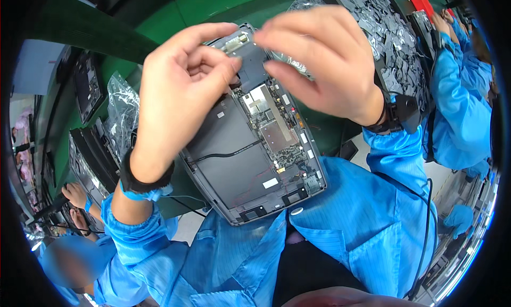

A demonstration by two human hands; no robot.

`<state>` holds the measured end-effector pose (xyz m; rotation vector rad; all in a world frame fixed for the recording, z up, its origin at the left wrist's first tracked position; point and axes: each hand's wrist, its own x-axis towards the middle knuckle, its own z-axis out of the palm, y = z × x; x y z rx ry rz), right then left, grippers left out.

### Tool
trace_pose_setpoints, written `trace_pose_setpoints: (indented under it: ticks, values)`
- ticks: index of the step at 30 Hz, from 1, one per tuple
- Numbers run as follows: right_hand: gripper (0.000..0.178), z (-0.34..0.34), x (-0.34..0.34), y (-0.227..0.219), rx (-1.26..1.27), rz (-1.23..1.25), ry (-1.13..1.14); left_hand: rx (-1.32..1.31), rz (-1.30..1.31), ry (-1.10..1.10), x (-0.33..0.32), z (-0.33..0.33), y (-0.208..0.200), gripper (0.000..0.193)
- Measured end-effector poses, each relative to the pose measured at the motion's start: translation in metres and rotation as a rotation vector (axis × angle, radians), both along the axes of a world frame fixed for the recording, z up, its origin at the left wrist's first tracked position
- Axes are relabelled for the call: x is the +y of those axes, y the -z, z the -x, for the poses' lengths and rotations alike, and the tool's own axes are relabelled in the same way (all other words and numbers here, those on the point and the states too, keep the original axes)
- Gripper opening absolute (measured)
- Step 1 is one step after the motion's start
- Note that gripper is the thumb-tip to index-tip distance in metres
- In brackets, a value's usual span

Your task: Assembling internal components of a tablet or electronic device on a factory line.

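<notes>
An opened dark-grey tablet housing (229,179) lies slanted in front of me, its near end close to my blue jacket. Along its right side runs a circuit board (278,136) with metal shields, and a black cable (229,154) crosses the bare left part. My left hand (178,75) is over the far-left end, fingers curled and thumb pressed in by a small silvery part (236,42); what it pinches, if anything, is hidden. Above the far-right corner hovers my right hand (332,62), slightly blurred, thumb and fingers apart with nothing visible between them.
On the green table (175,14), a black tray full of small grey pieces (391,46) stands at far right near a red box (422,5). Clear plastic bags (123,96) and dark housings (96,160) are at left. Co-workers in blue sit on both sides.
</notes>
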<state>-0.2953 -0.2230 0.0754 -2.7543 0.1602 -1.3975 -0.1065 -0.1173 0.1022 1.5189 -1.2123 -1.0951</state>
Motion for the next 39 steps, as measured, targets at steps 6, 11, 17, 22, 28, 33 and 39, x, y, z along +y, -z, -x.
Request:
trace_pose_setpoints:
  ticks: [6,11,17,22,28,33,39]
  values:
    - [0.031,-0.002,0.014,0.024,0.042,0.213,0.051,0.164,-0.149,0.02,-0.008,-0.01,-0.004,0.037]
    - [0.029,-0.003,0.01,0.02,0.072,0.206,0.082,-0.177,-0.08,0.025,-0.011,-0.02,-0.001,0.029]
    - [0.027,-0.017,0.003,0.027,0.068,0.225,0.171,-1.03,0.558,0.042,-0.027,-0.024,0.012,0.021]
    - [0.029,-0.02,0.006,0.027,0.161,0.198,0.208,-0.64,0.198,0.014,-0.03,-0.018,0.021,0.017]
    - [0.027,-0.015,0.01,0.017,0.41,0.224,0.241,-0.749,0.232,0.02,-0.032,-0.019,0.022,0.015]
    - [0.012,-0.017,0.003,0.014,0.388,0.204,0.102,-0.768,0.277,0.023,-0.032,-0.019,0.024,0.014]
    - [0.013,-0.014,-0.007,0.022,0.276,0.18,0.013,-0.747,0.311,0.063,-0.035,-0.022,0.028,0.013]
